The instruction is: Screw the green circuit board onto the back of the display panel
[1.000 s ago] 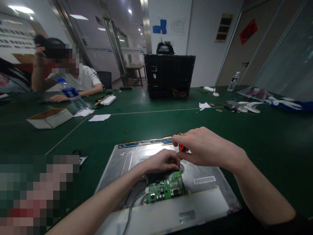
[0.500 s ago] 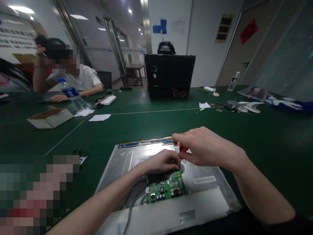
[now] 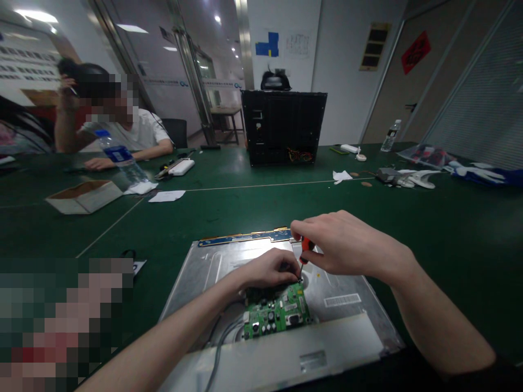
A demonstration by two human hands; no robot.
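Note:
My right hand (image 3: 347, 242) grips a screwdriver (image 3: 305, 251) with a red and black handle, its shaft slanting down to the top corner of a green circuit board (image 3: 275, 311). Beside the screwdriver's tip, my left hand (image 3: 273, 267) has its thumb and fingers curled together at that same corner. Whatever they pinch is too small to make out. The board lies on the silver metal back of a display panel (image 3: 343, 286), and a grey cable (image 3: 218, 348) runs from its left side. Along the panel's far edge is a narrow blue circuit strip (image 3: 241, 238).
A black monitor housing (image 3: 284, 128) stands across the green table (image 3: 212, 209). To the left are a cardboard box (image 3: 84, 198), a tilted water bottle (image 3: 122, 158) and a seated person (image 3: 134, 128). Gloves (image 3: 478, 173) and another bottle (image 3: 391, 136) are at the right.
My right hand has shifted slightly right, and its fingers have changed position so more of the screwdriver's handle and shaft shows. My left hand stays almost still at the board's corner.

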